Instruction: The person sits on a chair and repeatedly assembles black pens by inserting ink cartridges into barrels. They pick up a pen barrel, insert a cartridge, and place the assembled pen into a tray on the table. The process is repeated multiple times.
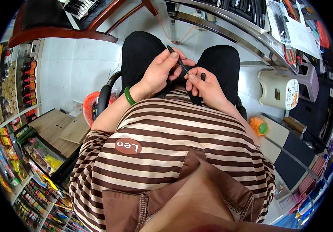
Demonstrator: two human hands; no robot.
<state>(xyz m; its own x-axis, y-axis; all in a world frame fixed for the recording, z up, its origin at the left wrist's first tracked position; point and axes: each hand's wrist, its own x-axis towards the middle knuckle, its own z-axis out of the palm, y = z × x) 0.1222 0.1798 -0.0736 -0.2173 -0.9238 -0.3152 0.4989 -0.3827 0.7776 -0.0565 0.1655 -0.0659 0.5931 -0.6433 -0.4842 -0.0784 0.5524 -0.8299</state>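
Black pen (180,62), one, slim and dark, was held at a slant above the lap, between the knees of the black trousers (221,62). Left hand (159,72), bare, with a green bangle (129,96) at the wrist: thumb and fingers were closed on the pen's barrel, its upper end showing past the thumb. Right hand (208,88), bare: thumb and forefinger were pinched together at the pen's thin lower end, the other fingers curled in; a short black piece (203,76), rounded on top, stuck up from between these fingers, and whether it belonged to the pen could not be told. The hands were near each other, in front of a brown-and-cream striped shirt (174,129). Surroundings: a reddish wooden chair (69,36) with a dark seat stood ahead to the left; a metal-edged table (236,34) stood ahead to the right, bearing papers (302,34). To the right were a cream stool (266,91) and, lower, an orange jar with a green lid (257,125). At far left, dark bottles (29,79) were lined up on a shelf.
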